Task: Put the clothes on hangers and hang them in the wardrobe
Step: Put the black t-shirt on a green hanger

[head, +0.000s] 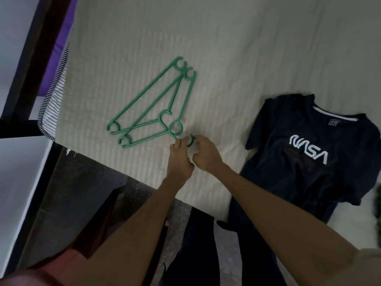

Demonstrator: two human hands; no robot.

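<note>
Two green plastic hangers [152, 104] lie overlapped on the cream bedspread [206, 48], left of centre. Their hooks point toward me. My left hand [179, 159] and my right hand [204, 151] meet at the hook end of the nearer hanger. Fingers of both hands pinch the green hook [191, 140]. A dark navy T-shirt [309, 153] with white NASA lettering lies flat on the bed to the right, collar away from me, its hem hanging over the bed edge.
A striped cloth [52, 100] and purple fabric [55, 48] lie at the bed's left edge beside a dark wooden post [31, 65]. Dark floor [82, 182] shows below the bed edge. Something dark green [378, 201] sits at the far right.
</note>
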